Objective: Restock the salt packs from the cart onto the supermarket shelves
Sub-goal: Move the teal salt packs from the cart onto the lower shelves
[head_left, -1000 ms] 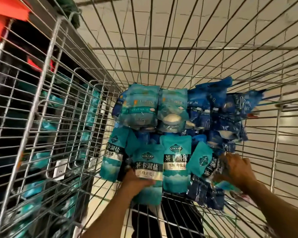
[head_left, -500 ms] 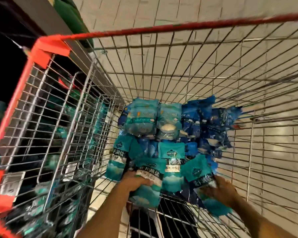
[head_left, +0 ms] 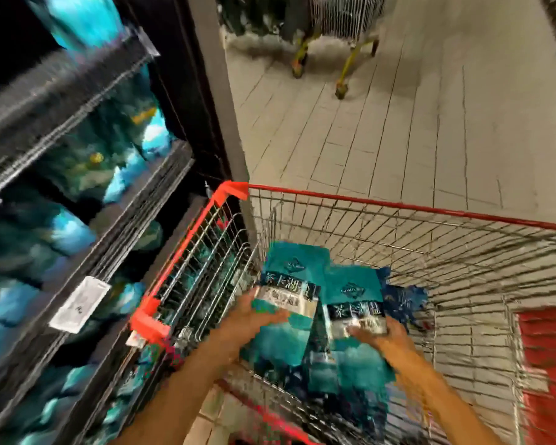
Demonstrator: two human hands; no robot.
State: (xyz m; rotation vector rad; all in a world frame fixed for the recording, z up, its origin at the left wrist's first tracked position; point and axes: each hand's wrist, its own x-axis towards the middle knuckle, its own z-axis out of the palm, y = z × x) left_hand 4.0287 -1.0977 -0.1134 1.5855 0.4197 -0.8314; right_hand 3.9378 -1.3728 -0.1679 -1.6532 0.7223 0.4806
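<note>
I see both hands raised over the near left part of the cart [head_left: 398, 207], each with a teal salt pack. My left hand [head_left: 254, 316] grips the left pack [head_left: 289, 284], fingers curled round its lower left edge and thumb across the front. My right hand [head_left: 382, 335] grips the right pack [head_left: 353, 297] from the right side, fingers wrapped onto its silver label band. The two packs overlap, the right one lying partly over the left, and both are held above the wire basket, not yet on a shelf.

Each pack carries a small diamond-shaped logo near the top; its letters are too blurred for me to read. Below it a dark band bears large white Chinese characters, which I read as 茶卡湖盐, though the last character is partly covered on the left pack. The smaller writing on the silver band beneath is not legible.

More packs, dark blue ones [head_left: 402, 300], lie in the cart just behind the held pair. The cart has a red rim and red plastic corners.

To the left stand the dark shelves [head_left: 87, 101], stocked with blurred teal and blue packs. A white price tag [head_left: 77, 303] hangs on a near shelf edge; its print is unreadable. Far off on the tiled floor [head_left: 398, 139] stands another cart [head_left: 341, 27] with yellow legs.
</note>
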